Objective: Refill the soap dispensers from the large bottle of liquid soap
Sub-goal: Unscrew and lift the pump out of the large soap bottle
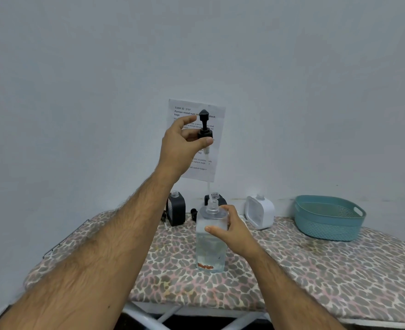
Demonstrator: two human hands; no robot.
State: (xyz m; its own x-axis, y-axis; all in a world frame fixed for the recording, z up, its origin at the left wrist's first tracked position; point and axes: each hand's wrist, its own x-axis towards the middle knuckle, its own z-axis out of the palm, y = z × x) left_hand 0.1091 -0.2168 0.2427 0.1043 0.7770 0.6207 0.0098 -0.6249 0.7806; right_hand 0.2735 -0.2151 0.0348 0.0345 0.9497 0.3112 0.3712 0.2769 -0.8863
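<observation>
A: Scanning from the left hand (184, 141) across, what did you make of it?

B: It was raised high, fingers and thumb pinching the collar of the black pump (205, 129), whose clear dip tube (208, 186) hung straight down, its tip just above the open neck below. Under that forearm, against the wall, stood a dark dispenser (176, 210) with its neck uncapped, and a second dark dispenser (217, 198) sat partly hidden behind the bottle.

A: And the right hand (232, 231)?

B: It wrapped the shoulder of the large clear bottle (211, 244), which stood upright on the patterned board (315, 263), thumb across the front. Beyond that hand were a white dispenser (259, 211) and, further right, a teal basket (327, 217).

A: How should the step have been done well?

B: In my judgement, by lifting the pump straight up until the tube cleared the neck, letting it drip over the opening, and keeping the bottle pinned down so it could not tip. Setting the pump down away from the dispensers would have kept soap off the cover.
</observation>
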